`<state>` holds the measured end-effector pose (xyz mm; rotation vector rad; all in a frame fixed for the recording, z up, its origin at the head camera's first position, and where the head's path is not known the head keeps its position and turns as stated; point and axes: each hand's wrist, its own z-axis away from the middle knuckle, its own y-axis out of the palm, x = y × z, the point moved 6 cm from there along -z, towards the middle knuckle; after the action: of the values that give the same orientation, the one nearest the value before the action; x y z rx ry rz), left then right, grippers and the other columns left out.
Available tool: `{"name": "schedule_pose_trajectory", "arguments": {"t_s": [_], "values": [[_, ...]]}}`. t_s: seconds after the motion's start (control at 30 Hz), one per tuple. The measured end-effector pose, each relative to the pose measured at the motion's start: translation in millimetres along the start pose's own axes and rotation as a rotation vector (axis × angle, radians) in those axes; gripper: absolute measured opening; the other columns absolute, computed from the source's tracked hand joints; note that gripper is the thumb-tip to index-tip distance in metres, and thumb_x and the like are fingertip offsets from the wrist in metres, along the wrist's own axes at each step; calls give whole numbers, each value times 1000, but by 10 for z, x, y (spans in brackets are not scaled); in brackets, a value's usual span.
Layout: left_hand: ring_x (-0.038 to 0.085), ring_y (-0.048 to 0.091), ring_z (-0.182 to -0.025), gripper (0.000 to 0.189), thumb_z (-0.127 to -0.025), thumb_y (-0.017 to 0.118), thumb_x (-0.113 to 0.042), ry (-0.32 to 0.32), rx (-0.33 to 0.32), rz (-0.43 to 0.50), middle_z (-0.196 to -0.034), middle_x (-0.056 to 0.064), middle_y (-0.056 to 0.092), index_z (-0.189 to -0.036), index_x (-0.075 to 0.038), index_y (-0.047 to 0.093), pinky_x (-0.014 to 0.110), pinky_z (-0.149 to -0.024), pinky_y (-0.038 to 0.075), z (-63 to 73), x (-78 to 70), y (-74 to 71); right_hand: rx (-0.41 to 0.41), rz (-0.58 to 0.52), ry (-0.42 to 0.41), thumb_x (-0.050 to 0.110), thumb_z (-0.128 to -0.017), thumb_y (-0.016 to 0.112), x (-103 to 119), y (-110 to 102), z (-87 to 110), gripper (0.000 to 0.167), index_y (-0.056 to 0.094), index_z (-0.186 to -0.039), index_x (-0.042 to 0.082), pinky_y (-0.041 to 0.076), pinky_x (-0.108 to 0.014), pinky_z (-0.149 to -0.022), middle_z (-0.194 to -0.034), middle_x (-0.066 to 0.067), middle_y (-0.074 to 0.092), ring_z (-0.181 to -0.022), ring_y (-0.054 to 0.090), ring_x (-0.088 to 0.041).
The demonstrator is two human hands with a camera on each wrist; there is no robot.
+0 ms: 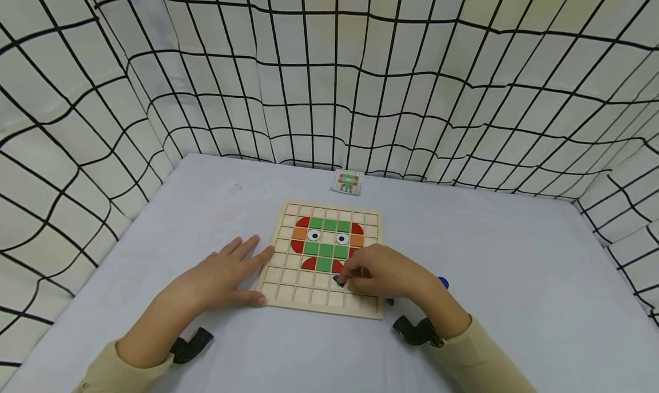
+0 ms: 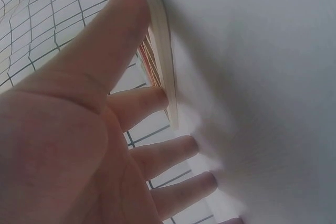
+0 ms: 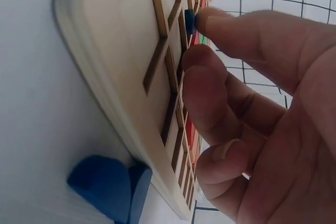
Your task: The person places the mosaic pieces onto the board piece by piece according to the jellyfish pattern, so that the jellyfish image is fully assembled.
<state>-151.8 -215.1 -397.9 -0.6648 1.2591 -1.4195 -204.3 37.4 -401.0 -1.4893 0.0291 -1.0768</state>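
Observation:
A square wooden grid board (image 1: 296, 296) lies on the table. Red, green and orange tiles and two round eye tiles fill some of its cells. My right hand (image 1: 383, 270) bends over the lower right of the board, its fingertips pinching a small blue tile (image 1: 338, 280) just below the red and green row. That blue tile (image 3: 189, 21) shows at a fingertip in the right wrist view. My left hand (image 1: 221, 278) lies spread at the board's left edge, thumb and a finger touching the rim (image 2: 164, 40).
Loose blue tiles (image 3: 102, 184) lie beside the board's near right edge, partly hidden by the right arm in the head view. A small pattern card (image 1: 348, 182) rests behind the board. Black-lined netting (image 1: 334, 84) surrounds the white table (image 1: 489, 267).

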Motion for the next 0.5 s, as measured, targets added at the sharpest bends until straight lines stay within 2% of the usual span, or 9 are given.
{"name": "schedule_pose_trajectory", "arguments": {"t_s": [0.33, 0.5], "values": [[54, 23, -144, 95, -80, 72, -61, 3, -5, -10, -161, 23, 26, -156, -19, 36, 74, -103, 32, 25, -7, -12, -5, 29, 14, 13, -91, 64, -30, -21, 12, 18, 78, -94, 25, 46, -24, -59, -81, 14, 63, -68, 55, -7], [55, 23, -144, 95, -80, 72, -62, 5, -9, -11, -161, 24, 26, -156, -18, 36, 74, -103, 33, 24, -6, -19, -15, -13, 17, 14, -92, 66, -92, -115, 39, 15, 75, -95, 25, 49, -25, -63, -84, 12, 65, -73, 57, -8]]}}
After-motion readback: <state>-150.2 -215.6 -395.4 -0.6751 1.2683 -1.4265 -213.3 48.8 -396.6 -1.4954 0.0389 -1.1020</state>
